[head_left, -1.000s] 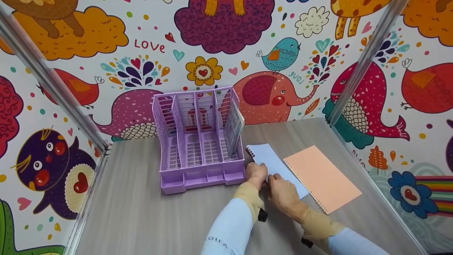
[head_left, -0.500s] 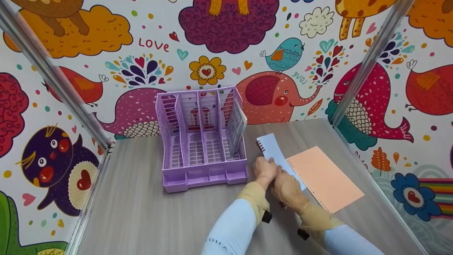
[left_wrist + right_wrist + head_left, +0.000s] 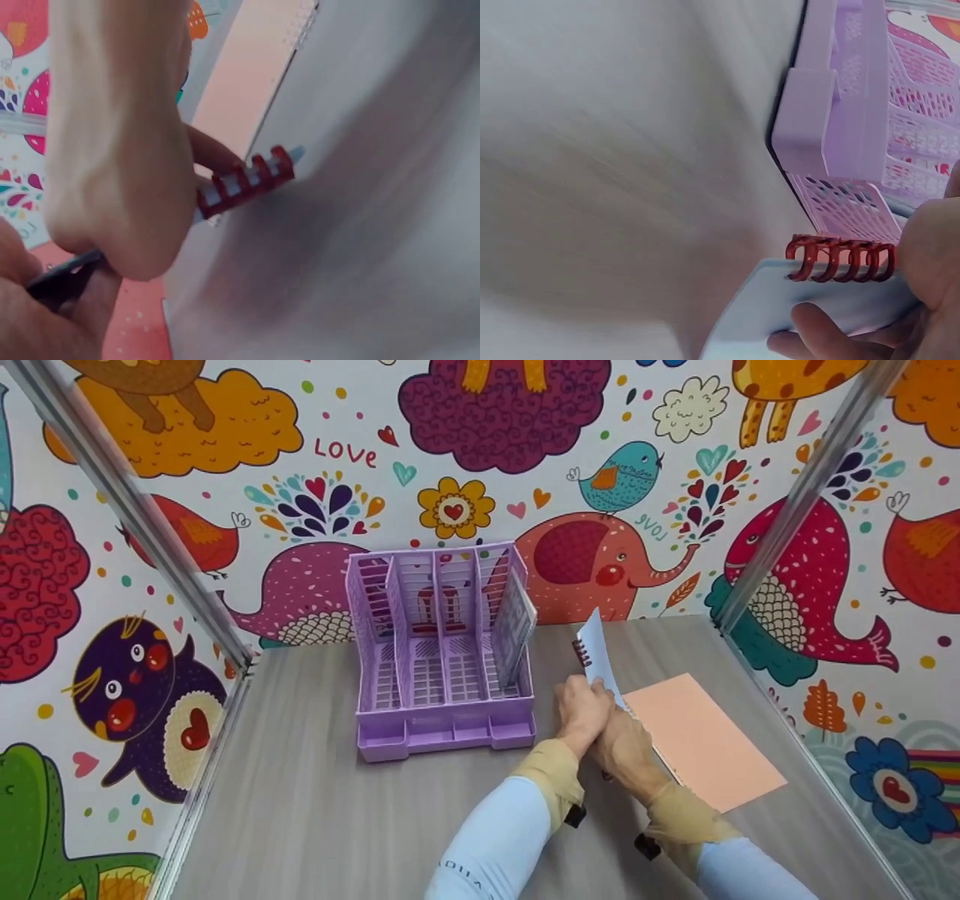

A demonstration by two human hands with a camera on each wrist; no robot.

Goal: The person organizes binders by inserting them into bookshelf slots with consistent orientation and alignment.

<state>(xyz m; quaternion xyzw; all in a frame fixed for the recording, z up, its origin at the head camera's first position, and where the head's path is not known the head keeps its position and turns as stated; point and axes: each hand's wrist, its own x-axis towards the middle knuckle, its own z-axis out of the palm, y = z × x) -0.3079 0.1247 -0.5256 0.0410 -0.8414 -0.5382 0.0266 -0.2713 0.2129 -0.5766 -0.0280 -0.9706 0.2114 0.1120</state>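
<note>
A light blue notebook (image 3: 600,656) with red-brown ring binding is held up from the table, tilted, its ringed spine facing the file rack. My left hand (image 3: 585,709) grips it along the spine. Close against it, my right hand (image 3: 624,746) grips the nearer part; the two hands hide the middle of the notebook. In the right wrist view, fingers (image 3: 817,334) of the right hand lie against the blue cover (image 3: 772,307), below the red rings (image 3: 840,259). A peach notebook (image 3: 705,735) lies flat to the right of the hands.
A purple file rack (image 3: 446,727) with several upright slots stands left of the hands. A thin patterned book (image 3: 514,634) leans in its rightmost slot. Metal posts (image 3: 810,502) and cartoon-printed walls bound the grey table (image 3: 315,810).
Both hands have lifted the blue notebook and turned it from nearly flat to steeply tilted. The head view has shifted slightly. Rack and peach notebook stay in place.
</note>
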